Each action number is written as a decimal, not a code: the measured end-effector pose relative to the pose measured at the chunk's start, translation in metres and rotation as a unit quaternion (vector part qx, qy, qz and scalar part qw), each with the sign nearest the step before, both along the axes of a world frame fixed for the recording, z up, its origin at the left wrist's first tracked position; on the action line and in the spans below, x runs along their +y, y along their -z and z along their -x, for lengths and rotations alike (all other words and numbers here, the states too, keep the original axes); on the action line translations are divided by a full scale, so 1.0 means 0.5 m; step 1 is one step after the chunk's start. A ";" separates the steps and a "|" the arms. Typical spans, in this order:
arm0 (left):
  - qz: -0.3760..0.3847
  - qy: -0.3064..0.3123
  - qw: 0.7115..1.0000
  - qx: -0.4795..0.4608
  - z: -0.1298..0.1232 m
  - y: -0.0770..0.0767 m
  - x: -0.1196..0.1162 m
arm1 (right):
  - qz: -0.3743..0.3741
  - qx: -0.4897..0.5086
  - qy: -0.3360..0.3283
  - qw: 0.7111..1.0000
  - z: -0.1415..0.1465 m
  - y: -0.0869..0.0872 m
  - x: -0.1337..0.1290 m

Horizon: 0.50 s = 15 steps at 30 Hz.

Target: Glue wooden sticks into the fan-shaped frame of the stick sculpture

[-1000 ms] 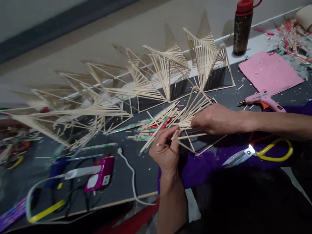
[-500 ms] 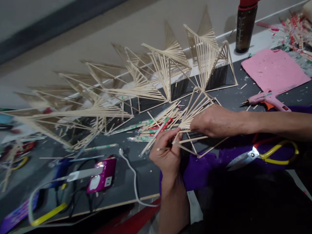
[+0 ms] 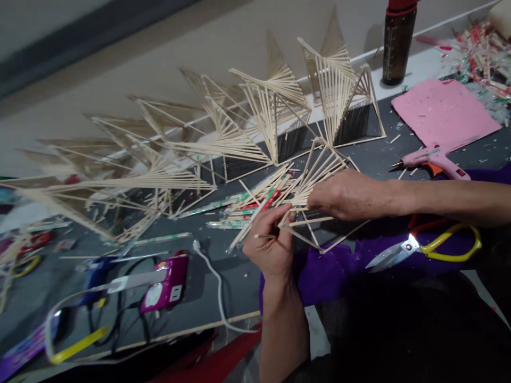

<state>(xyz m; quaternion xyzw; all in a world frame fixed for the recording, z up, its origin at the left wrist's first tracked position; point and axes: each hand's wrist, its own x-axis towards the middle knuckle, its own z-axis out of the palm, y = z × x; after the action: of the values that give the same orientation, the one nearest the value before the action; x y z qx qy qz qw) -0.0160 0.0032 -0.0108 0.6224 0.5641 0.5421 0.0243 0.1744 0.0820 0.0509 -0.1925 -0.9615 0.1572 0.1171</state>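
Pale wood makes up our stick frame [image 3: 313,182], partly over purple cloth [image 3: 319,279]; our left hand [image 3: 269,244] pinches one corner, our right hand [image 3: 339,196] curls against it, grip hidden. Neither has shifted noticeably, suggesting we are steadying it.

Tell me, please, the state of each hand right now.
Left hand: closed, holding the stick frame.
Right hand: closed at the frame; its grip is hidden.

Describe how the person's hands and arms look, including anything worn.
The ungloved left hand and ungloved right hand have no visible watch or bracelet. The forearms are bare, with no sleeve over them. Plain black clothing shows below. Rings are too unclear to tell.
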 end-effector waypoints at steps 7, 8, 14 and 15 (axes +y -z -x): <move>0.013 -0.016 1.000 -0.006 0.001 0.005 0.001 | 0.000 0.001 0.010 1.000 0.005 0.003 0.000; 0.015 -0.020 1.000 -0.005 -0.001 0.004 0.001 | 0.002 -0.001 0.013 1.000 0.005 0.003 0.000; 0.004 -0.019 1.000 0.004 -0.010 -0.008 0.001 | 0.013 -0.004 0.015 1.000 0.003 -0.001 -0.001; 0.002 -0.019 1.000 0.005 -0.011 -0.010 0.002 | 0.012 -0.003 0.013 1.000 0.003 -0.002 -0.001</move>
<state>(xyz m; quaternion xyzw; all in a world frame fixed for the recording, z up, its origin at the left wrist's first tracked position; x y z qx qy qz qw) -0.0107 0.0040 -0.0060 0.6142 0.5770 0.5382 0.0127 0.1727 0.0816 0.0517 -0.2069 -0.9573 0.1667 0.1137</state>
